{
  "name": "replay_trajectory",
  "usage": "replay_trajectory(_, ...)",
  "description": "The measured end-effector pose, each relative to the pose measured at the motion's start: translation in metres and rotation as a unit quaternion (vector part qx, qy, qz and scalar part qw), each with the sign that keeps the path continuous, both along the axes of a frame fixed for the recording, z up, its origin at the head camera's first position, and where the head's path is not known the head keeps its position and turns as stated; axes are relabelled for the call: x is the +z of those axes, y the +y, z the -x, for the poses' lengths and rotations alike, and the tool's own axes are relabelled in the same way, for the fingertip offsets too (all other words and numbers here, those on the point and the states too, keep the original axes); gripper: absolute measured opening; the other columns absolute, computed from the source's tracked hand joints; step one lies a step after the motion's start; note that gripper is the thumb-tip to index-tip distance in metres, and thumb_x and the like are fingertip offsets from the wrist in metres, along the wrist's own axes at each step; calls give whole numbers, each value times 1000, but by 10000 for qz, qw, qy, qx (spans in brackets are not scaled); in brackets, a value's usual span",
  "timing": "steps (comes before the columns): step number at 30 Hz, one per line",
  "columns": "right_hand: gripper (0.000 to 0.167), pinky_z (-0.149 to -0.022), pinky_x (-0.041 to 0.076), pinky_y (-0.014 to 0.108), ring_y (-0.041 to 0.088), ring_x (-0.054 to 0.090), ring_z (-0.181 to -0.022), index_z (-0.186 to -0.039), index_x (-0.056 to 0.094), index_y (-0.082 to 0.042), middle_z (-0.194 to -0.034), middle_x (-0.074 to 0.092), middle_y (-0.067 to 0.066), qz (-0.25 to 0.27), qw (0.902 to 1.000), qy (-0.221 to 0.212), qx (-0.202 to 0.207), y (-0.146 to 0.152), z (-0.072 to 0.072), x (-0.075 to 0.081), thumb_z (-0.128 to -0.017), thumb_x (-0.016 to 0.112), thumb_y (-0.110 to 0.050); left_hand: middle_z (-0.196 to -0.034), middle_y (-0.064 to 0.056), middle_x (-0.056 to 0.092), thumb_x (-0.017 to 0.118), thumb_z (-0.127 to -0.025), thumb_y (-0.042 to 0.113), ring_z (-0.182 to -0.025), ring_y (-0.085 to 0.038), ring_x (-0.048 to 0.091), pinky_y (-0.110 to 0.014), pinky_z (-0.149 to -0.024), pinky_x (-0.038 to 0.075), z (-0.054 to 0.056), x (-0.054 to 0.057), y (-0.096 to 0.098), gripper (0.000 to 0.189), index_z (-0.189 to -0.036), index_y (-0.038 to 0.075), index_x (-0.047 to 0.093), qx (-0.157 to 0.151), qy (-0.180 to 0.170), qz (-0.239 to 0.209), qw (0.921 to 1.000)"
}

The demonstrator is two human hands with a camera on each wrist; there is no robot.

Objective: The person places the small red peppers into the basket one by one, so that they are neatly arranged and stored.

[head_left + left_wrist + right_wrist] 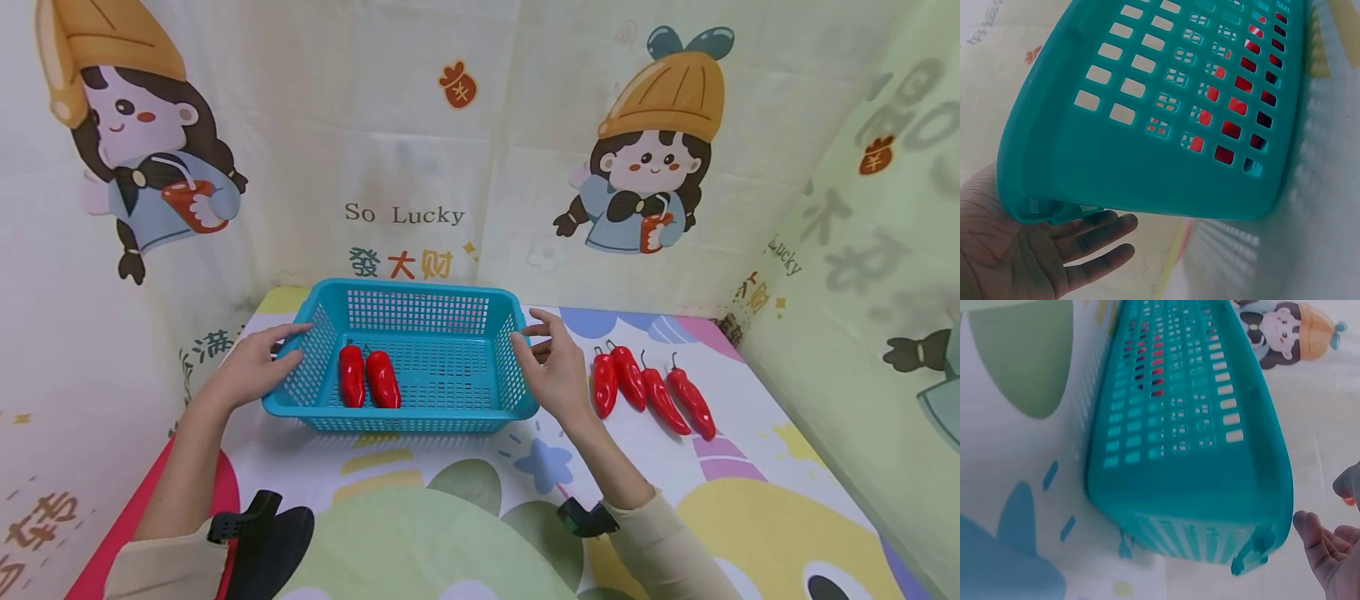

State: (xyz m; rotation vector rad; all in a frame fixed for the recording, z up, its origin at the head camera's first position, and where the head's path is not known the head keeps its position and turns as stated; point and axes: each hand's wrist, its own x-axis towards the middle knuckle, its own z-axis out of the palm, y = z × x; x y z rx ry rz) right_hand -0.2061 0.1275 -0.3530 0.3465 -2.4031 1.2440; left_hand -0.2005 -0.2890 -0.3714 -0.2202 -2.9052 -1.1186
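A blue-green plastic basket point(450, 415) with slotted walls stands on the table. Two red peppers point(383, 380) lie inside it, towards its left end. At the left end is my left hand point(251, 367), its fingers extended beside the rim. In the left wrist view the palm lies close against the basket's rim point(1016, 181), and the fingers are straight. My right hand point(555, 367) is beside the right end, fingers loosely bent. The right wrist view shows its fingertips point(1307, 526) just off the basket's corner, with nothing held.
Several red peppers point(662, 402) lie in a row on the table to the right of the basket. A printed cloth point(390, 517) covers the tabletop. Patterned fabric walls point(525, 108) stand behind and at both sides.
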Motion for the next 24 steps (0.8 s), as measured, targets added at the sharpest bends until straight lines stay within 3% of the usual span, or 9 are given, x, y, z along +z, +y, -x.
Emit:
replay_trajectory(10,59,-77,64,43,25,72,-95,-148,48,-12,-128,68,10,65,9991,-261,-336,17,5,-4,-96,72,-28,-148,-35,42,62,-100,21,-124,-55,47,-54,-80,62,-1,-1,-1,63,-155,0,39,-31,-11,49,10000)
replay_trajectory(24,53,-78,63,48,31,72,-95,-145,51,-7,-124,70,15,94,9965,-285,-781,50,14,-16,-98,68,-26,-150,-35,40,63,-100,21,-125,-56,46,-55,-81,62,1,-1,-3,64,-155,0,38,-71,-12,40,10000)
